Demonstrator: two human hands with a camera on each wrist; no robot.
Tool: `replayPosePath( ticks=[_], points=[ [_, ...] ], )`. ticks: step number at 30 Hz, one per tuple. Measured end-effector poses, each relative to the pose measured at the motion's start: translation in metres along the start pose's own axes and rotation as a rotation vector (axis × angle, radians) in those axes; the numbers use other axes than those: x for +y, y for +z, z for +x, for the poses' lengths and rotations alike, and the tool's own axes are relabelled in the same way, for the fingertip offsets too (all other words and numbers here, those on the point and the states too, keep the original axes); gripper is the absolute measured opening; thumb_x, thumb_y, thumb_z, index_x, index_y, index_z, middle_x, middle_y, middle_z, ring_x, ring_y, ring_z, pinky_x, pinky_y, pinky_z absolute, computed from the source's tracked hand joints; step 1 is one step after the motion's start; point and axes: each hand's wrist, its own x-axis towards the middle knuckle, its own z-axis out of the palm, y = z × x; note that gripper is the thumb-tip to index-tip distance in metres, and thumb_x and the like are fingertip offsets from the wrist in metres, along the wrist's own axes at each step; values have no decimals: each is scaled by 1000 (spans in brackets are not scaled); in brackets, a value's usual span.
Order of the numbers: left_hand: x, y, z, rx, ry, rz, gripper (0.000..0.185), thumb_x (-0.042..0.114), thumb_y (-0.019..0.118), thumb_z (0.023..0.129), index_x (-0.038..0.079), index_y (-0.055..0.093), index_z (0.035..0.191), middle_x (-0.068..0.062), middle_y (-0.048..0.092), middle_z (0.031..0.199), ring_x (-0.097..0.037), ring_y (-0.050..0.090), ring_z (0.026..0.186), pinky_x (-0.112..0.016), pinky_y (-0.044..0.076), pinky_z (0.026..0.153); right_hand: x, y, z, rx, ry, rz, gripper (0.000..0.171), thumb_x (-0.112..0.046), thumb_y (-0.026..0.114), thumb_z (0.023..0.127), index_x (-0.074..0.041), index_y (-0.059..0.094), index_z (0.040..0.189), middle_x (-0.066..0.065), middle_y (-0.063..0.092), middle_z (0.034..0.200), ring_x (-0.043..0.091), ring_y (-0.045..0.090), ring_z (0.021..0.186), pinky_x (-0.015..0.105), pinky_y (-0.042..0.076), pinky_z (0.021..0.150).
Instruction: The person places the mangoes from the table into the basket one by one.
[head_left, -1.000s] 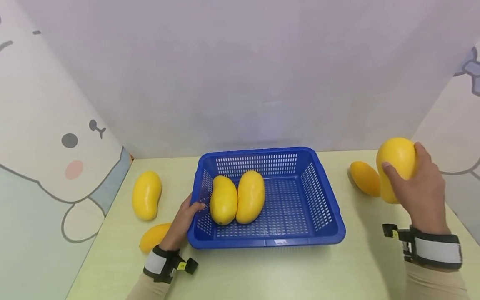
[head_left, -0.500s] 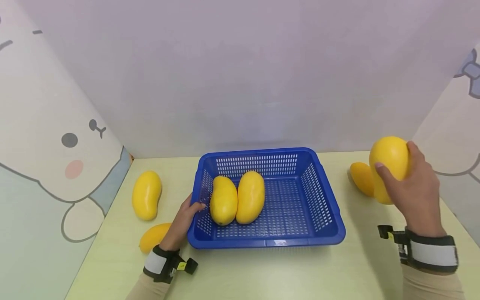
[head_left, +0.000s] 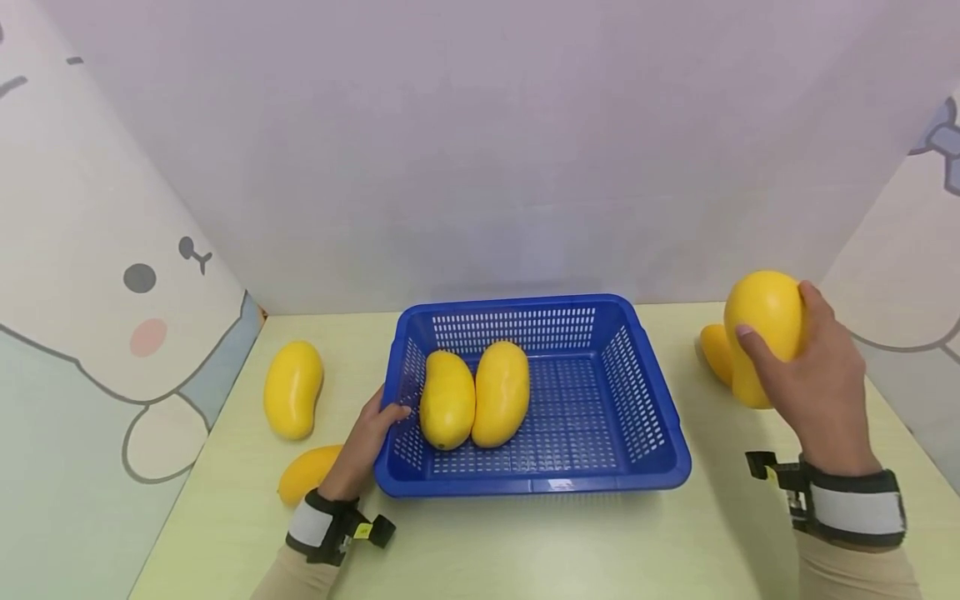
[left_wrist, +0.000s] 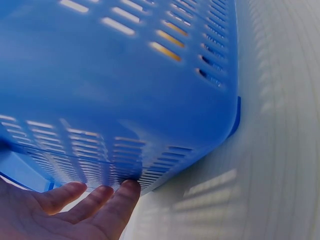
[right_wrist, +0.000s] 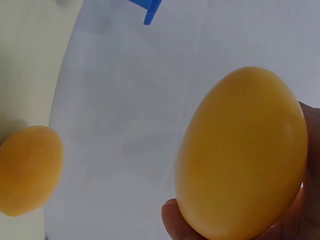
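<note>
My right hand (head_left: 828, 387) grips a plump yellow mango (head_left: 765, 337) above the right side of the table, thumb on the near side and fingers wrapped behind. In the right wrist view that mango (right_wrist: 242, 155) fills much of the frame. On the left, my left hand (head_left: 366, 443) holds the blue plastic basket (head_left: 532, 486) by its left side. Its thumb lies over the rim, and the left wrist view shows the fingers (left_wrist: 117, 205) against the slotted outer wall. Two yellow mangoes, a left one (head_left: 447, 404) and a right one (head_left: 501, 396), lie side by side in the basket's left half.
Left of the basket lie a yellow mango (head_left: 293, 390) and a more orange one (head_left: 309, 475), partly covered by my left wrist. Another orange-yellow mango (head_left: 716, 354) rests at the right back, partly behind the held one. A pale wall (head_left: 525, 167) closes off the table's far edge.
My right hand has drifted slowly left with the mango, now covering more of the mango lying behind it. The left hand and the basket have stayed put.
</note>
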Motion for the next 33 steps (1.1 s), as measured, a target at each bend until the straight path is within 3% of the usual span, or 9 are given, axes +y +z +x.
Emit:
replayPosePath(
  ticks=[15, 24, 33],
  points=[
    [-2, -1, -3, 0, 30, -6, 66, 20, 43, 100, 15, 20, 162, -17, 36, 159, -39, 52, 124, -55, 48, 102, -19, 5, -7, -6, -48, 18, 88, -39, 65, 96, -11, 17, 163, 32, 41, 148, 52, 46, 114, 72, 42, 86],
    [0, -1, -3, 5, 22, 1, 67, 21, 44, 100, 15, 20, 162, -15, 33, 160, -39, 48, 129, -58, 43, 106, -30, 11, -12, -4, -77, 22, 87, -39, 65, 96, -11, 17, 163, 36, 47, 134, 52, 48, 107, 70, 44, 81],
    [0, 0, 0, -1, 31, -7, 66, 21, 45, 99, 15, 22, 161, -16, 36, 159, -38, 51, 127, -56, 44, 105, -45, 17, -19, -25, -114, 31, 87, -40, 65, 96, -12, 17, 163, 36, 47, 133, 52, 48, 107, 72, 45, 82]
  ],
)
